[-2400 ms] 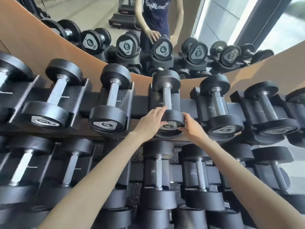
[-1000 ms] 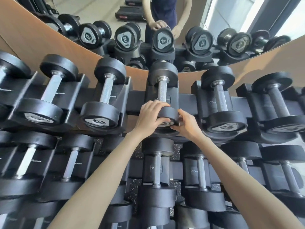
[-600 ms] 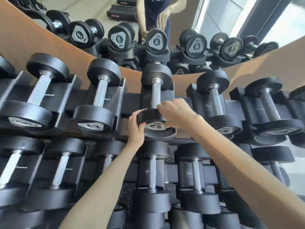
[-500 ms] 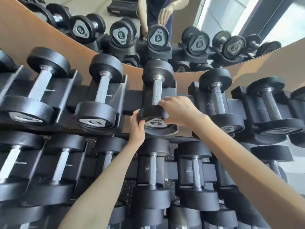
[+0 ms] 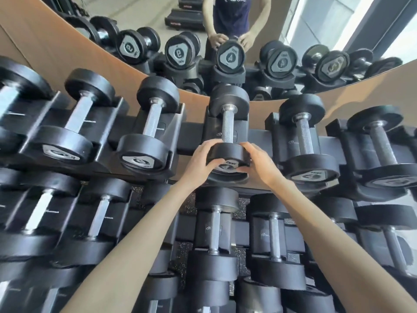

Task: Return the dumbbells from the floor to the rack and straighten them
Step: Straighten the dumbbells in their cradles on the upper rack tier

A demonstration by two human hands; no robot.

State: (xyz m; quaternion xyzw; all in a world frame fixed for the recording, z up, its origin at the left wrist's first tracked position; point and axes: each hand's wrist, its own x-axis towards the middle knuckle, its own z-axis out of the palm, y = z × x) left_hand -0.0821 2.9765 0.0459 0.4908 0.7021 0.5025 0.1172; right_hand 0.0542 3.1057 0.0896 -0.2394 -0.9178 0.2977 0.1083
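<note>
On the rack's (image 5: 191, 136) top row, both hands' fingers (image 5: 204, 150) grip the dumbbell's (image 5: 228, 152) front head.

Rack surfaces: matt black against bare metal.
On the dumbbell (image 5: 226, 152) the heads looked matt black and rubbery; handle (image 5: 227, 125) was knurled satin-grey metal; cradles (image 5: 214, 129) smooth semi-gloss black; backing panel (image 5: 45, 53) wood-toned, matt; mirror (image 5: 146, 10) glossy; floor (image 5: 187, 206) speckled, grainy.
</note>
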